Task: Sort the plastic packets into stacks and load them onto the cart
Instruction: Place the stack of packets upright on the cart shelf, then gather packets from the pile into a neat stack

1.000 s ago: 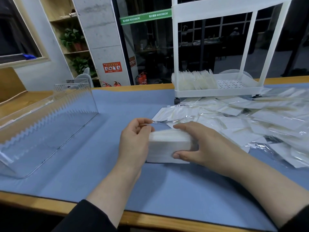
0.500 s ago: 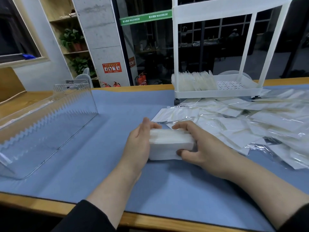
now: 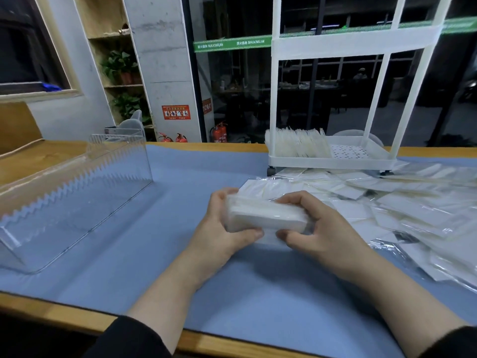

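**Both hands grip a stack of packets at the centre of the frame**

Head view: the left hand (image 3: 219,228) and the right hand (image 3: 320,228) close around the two ends of a white stack of packets (image 3: 265,215), thumbs on its near side and fingers curled over the far side. The stack sits at the centre of the frame, over the blue mat (image 3: 180,267); whether it rests on the mat or is raised just above it cannot be told. To the right of the hands, loose packets (image 3: 402,213) lie spread in an overlapping heap that runs to the right edge of the frame. At the upper right stands a white cart (image 3: 333,161), with a row of packets (image 3: 296,144) standing upright in the left part of its bottom tray. A clear plastic bin (image 3: 72,200) lies on the left of the mat, well apart from the hands.
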Demonstrator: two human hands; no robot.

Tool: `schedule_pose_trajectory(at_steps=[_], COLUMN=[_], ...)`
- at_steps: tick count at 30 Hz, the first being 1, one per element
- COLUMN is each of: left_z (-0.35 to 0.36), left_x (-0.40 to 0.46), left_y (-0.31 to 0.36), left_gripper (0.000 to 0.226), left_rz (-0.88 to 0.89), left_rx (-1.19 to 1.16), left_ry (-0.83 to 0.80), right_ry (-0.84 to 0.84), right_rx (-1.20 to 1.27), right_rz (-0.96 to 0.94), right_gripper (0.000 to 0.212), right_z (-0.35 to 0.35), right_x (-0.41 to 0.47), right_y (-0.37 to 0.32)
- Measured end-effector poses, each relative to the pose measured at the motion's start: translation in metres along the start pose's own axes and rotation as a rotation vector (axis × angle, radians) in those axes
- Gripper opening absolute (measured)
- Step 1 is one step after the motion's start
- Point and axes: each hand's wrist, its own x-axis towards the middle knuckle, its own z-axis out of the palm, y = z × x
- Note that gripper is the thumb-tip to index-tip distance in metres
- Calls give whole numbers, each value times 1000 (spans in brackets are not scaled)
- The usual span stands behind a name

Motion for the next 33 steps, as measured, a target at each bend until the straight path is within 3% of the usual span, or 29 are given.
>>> schedule_pose_trajectory(at_steps=[3,8,14,21,27,30,33], left_z=[-2,-5,-5,10,50,61,52], left_x=[-1,0,3,40,94,117,149], left_y=[-1,1,10,58,78,73,52], left_gripper=[72,44,46,44,56,49,11], left_rz=[-18,-49,-15,116,158,220,261], left_rx=[164,240,188,316,150,101,35], left_ry=[-46,-88,-18,-243,-307,-150,248], right_ry=[-107,-100,-54,-251,-153,-47,175], right_rx=[-102,-140,-160,-445,-584,-600,-644], right_rz=[32,51,68,99,177,236,313], right_gripper=[42,36,37,18,16,22,26], right_z=[2,1,-5,-71,-119,-142,-173], right_x=[0,1,5,23,58,73,94], right_y=[3,8,1,-46,-53,-40,-18])
